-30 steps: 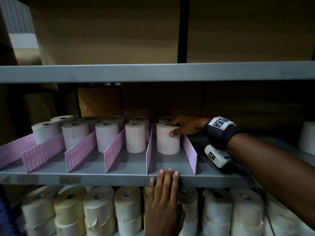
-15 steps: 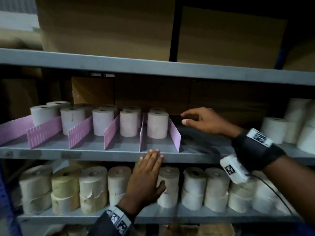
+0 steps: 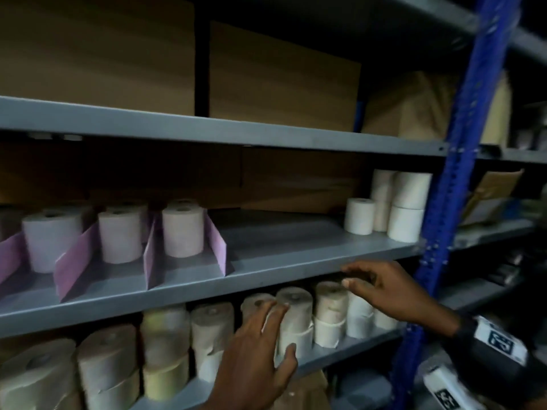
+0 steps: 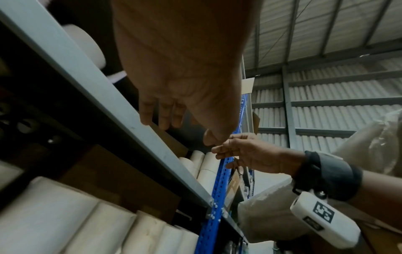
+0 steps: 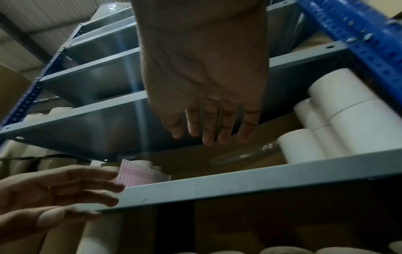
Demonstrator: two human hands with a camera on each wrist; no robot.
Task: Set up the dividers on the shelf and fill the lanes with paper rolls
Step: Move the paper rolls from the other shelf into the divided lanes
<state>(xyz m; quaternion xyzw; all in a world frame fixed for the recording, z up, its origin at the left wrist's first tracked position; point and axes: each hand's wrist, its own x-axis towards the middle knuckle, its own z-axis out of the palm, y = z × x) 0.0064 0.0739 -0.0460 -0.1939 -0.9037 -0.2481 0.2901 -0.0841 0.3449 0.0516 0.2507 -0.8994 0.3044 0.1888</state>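
Observation:
Pink dividers (image 3: 217, 247) stand on the grey middle shelf (image 3: 296, 253) at the left, with paper rolls (image 3: 183, 232) upright in the lanes between them. A small stack of white rolls (image 3: 396, 202) sits at the shelf's right end. My right hand (image 3: 381, 288) hovers in front of the shelf's front edge, fingers loosely spread and holding nothing. My left hand (image 3: 260, 344) is lower, in front of the rolls (image 3: 296, 315) on the shelf below, fingers straight and empty. The wrist views show the left hand (image 4: 165, 110) and the right hand (image 5: 213, 123) with extended fingers.
A blue perforated upright (image 3: 450, 202) bounds the shelf on the right. Brown cartons (image 3: 281, 75) fill the shelf above. The lower shelf is packed with stacked beige rolls (image 3: 109, 368). Bare shelf surface (image 3: 296, 232) lies between the last divider and the white stack.
My right hand drew back out of the shelf and now hovers at its front edge. My left hand left the shelf edge and dropped lower. The view swung right.

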